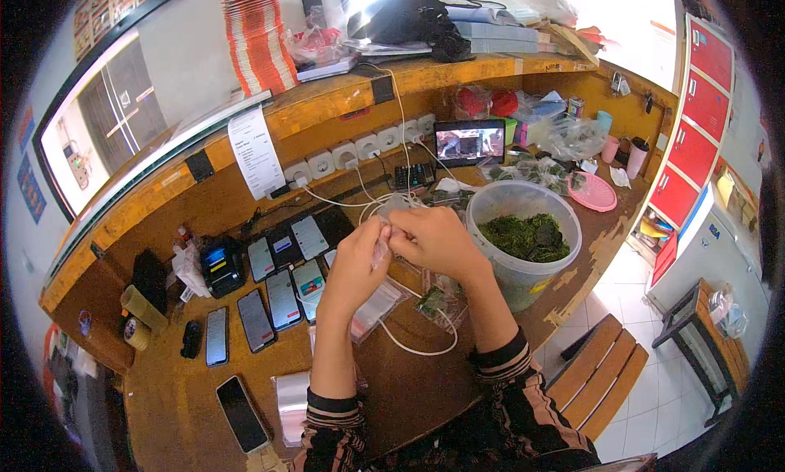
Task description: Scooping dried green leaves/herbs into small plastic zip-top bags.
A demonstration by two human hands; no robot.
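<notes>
Both hands are raised together over the desk, fingertips meeting. My left hand (359,266) grips a small clear plastic bag (381,251), whose film shows between the fingers. Pinched at the upper part of the same bag is my right hand (438,239); its fingers partly hide what it holds. To the right stands a translucent plastic bucket (515,288) with shredded green leafy matter (521,236) inside. Below the hands lie a stack of clear plastic bags (377,309) and a small bag with green matter (434,300).
Several smartphones (254,318) lie left, near a black label printer (224,266). White cables (423,352) loop over the desk. Behind are a lit tablet (470,142), wall sockets (343,154) and filled bags. A pink plastic lid (592,191) lies beyond the bucket. A wooden slatted chair (601,374) stands right.
</notes>
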